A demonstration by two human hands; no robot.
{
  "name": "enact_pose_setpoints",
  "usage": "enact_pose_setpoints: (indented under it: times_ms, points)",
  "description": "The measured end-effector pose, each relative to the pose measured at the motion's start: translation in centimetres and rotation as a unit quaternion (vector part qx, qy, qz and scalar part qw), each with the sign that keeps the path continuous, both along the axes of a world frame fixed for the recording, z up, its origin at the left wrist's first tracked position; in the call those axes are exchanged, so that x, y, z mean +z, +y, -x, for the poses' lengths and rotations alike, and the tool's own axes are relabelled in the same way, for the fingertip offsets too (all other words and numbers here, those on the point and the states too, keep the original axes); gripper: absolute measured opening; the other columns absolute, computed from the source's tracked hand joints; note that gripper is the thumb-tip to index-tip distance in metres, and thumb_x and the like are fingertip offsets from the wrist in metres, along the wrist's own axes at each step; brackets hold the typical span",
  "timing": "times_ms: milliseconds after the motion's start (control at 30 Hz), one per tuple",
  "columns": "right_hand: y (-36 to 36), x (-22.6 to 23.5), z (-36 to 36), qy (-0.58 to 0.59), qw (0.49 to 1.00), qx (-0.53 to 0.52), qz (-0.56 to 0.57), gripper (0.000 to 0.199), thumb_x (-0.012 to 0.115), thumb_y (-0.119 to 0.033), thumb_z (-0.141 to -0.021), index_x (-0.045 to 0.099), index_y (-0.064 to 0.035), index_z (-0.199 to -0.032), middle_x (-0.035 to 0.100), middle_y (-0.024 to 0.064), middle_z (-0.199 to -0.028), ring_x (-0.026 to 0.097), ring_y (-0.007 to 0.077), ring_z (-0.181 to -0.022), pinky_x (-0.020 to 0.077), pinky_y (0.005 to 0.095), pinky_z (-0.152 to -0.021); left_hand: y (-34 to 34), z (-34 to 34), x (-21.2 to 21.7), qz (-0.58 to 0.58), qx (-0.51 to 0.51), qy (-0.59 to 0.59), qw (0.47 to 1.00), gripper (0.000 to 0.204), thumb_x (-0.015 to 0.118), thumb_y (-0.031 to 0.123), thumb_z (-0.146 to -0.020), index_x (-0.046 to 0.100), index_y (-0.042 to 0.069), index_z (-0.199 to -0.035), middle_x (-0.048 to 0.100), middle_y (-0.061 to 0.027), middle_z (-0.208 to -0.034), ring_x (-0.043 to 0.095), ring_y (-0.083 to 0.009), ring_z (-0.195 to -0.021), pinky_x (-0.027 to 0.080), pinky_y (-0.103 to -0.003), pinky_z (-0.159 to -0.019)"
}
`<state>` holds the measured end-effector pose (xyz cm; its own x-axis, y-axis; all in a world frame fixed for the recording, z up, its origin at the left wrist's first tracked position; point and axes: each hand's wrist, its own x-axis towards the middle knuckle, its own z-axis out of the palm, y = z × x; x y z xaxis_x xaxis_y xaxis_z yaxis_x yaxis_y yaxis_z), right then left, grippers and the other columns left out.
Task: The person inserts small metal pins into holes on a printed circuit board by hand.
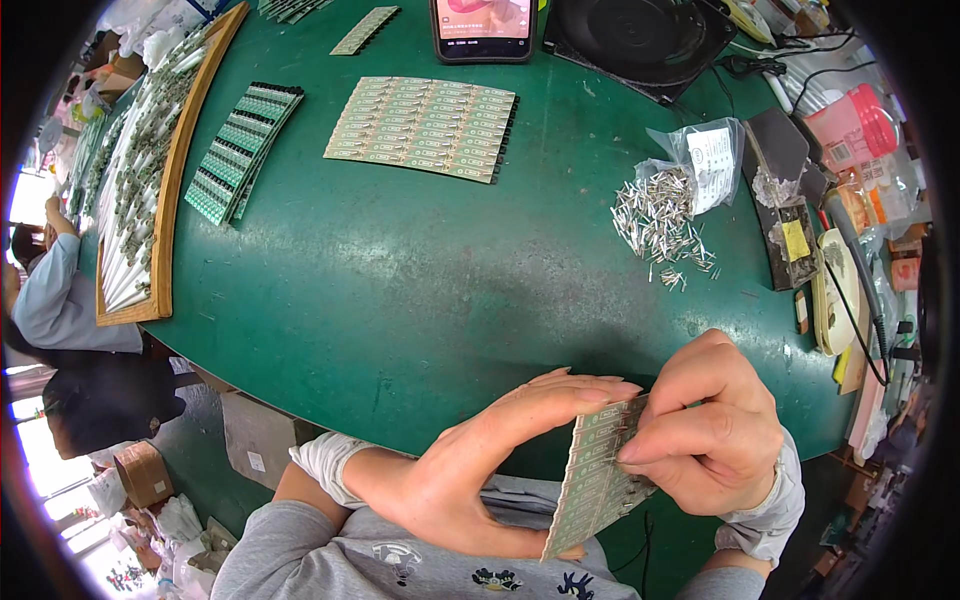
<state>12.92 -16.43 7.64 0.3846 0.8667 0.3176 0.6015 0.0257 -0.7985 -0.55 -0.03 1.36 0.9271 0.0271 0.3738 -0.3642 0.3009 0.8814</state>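
Close to my body, my left hand point(465, 455) grips a pale green circuit board panel point(585, 490) by its edges, holding it tilted up off the table. Thumb and fingers span its lower and upper edges. My right hand point(715, 430) is closed in a pinch against the board's face near its right side. Whatever sits between those fingertips is too small and covered to make out. Tiny parts stand on the board beside the pinch. Farther off lies a loose pile of small silver metal parts with leads point(660, 215), spilling from a clear plastic bag point(712, 165).
Another panel point(420, 128) lies on the green table point(400, 290), left of it stacked green boards point(240, 155). A wooden-framed tray point(165, 220) holds white sticks. A phone point(483, 48) and black round device point(640, 40) stand behind. Corded tool point(858, 245) at right; another person point(75, 290) at left.
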Motion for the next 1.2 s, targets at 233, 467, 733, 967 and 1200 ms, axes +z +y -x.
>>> enact_pose_setpoints:
  times_ms: [233,467,733,967,1200]
  points:
    - [-0.06,0.03,-0.10,-0.035,0.999,0.015,-0.013,0.025,0.081,-0.005,-0.062,0.072,-0.0084,-0.086,0.060,0.0031,-0.087,0.057,0.0204,-0.072,0.0470,0.0299,-0.061,0.15,-0.02,0.35,-0.015,-0.004,0.012,1.000,0.091,0.085,0.005,-0.064,0.035,-0.007,-0.139,0.045,-0.0261,-0.138,0.047,-0.0395,-0.126,0.037,-0.048,-0.104]
    - [0.17,-0.12,0.03,-0.093,0.994,0.018,-0.048,0.026,0.077,-0.002,-0.058,0.072,-0.0083,-0.082,0.061,0.0029,-0.086,0.057,0.0207,-0.070,0.0482,0.0294,-0.059,0.12,-0.02,0.37,-0.016,0.003,0.003,1.000,0.092,0.086,0.005,-0.064,0.034,-0.007,-0.139,0.045,-0.0265,-0.138,0.047,-0.0396,-0.127,0.037,-0.049,-0.105]
    - [0.26,-0.25,0.26,-0.096,0.994,-0.007,-0.044,0.026,0.076,-0.002,-0.056,0.072,-0.0085,-0.081,0.061,0.0026,-0.086,0.058,0.0202,-0.070,0.0491,0.0289,-0.059,0.87,-0.22,0.16,-0.074,-0.041,-0.010,0.996,0.114,0.095,0.013,-0.056,0.021,-0.001,-0.142,0.040,-0.0363,-0.137,0.040,-0.0457,-0.132,0.022,-0.056,-0.113]
    - [0.01,-0.47,0.30,-0.098,0.994,-0.004,-0.048,0.029,0.075,-0.002,-0.055,0.073,-0.0092,-0.082,0.061,0.0020,-0.086,0.058,0.0195,-0.069,0.0489,0.0283,-0.059,0.77,-0.13,0.45,-0.093,-0.039,0.001,0.995,0.113,0.095,0.013,-0.056,0.022,-0.001,-0.141,0.041,-0.0366,-0.136,0.042,-0.0464,-0.130,0.023,-0.056,-0.113]
    - [-0.23,-0.45,0.32,-0.124,0.991,0.007,-0.054,0.029,0.073,-0.004,-0.056,0.073,-0.0089,-0.084,0.061,0.0021,-0.089,0.058,0.0191,-0.072,0.0492,0.0277,-0.060,0.23,-0.16,0.07,-0.024,0.002,-0.015,1.000,0.091,0.085,0.007,-0.065,0.034,-0.006,-0.140,0.044,-0.0263,-0.139,0.046,-0.0396,-0.129,0.033,-0.052,-0.107]
